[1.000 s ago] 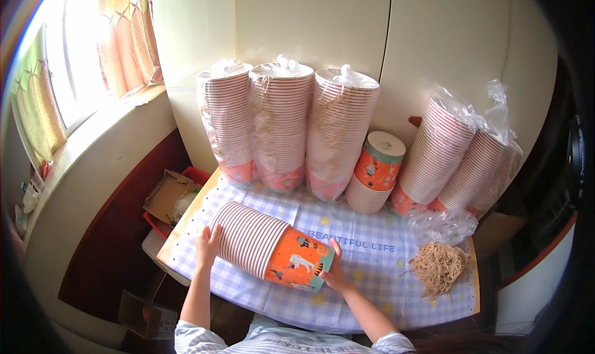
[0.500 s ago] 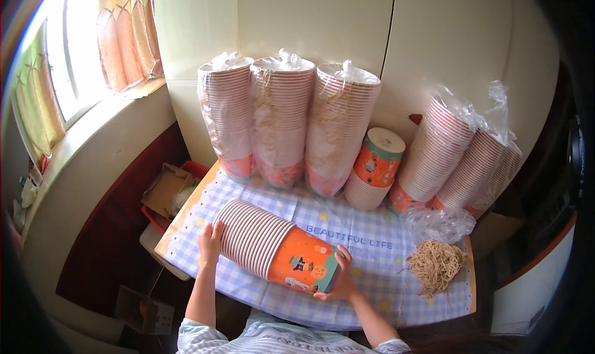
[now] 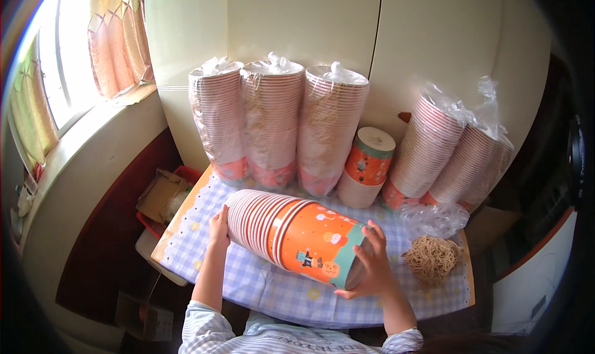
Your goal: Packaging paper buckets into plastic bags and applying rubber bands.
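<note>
A nested stack of orange paper buckets (image 3: 313, 242) with white rims lies on its side, tilted, above the cloth-covered table. My left hand (image 3: 220, 227) supports the stack's rim end, its fingers pressed against the outermost rim. Spread around the green-banded base of the end bucket, my right hand (image 3: 369, 264) grips it with thumb below and fingers above. An orange band shows between the rims near the end, where the buckets sit partly pulled apart. Whether the stack touches the table is hard to tell.
Tall bagged bucket stacks (image 3: 269, 125) stand along the back, with more bagged stacks (image 3: 427, 149) leaning at the right. A short upturned stack (image 3: 367, 168) is between them. Crumpled clear plastic (image 3: 434, 219) and a tan string pile (image 3: 432, 259) lie at right.
My right hand has moved right and slightly up with the end of the stack. Some buckets have slid partly out, exposing an orange band between rims. My left hand stays at the rim end.
</note>
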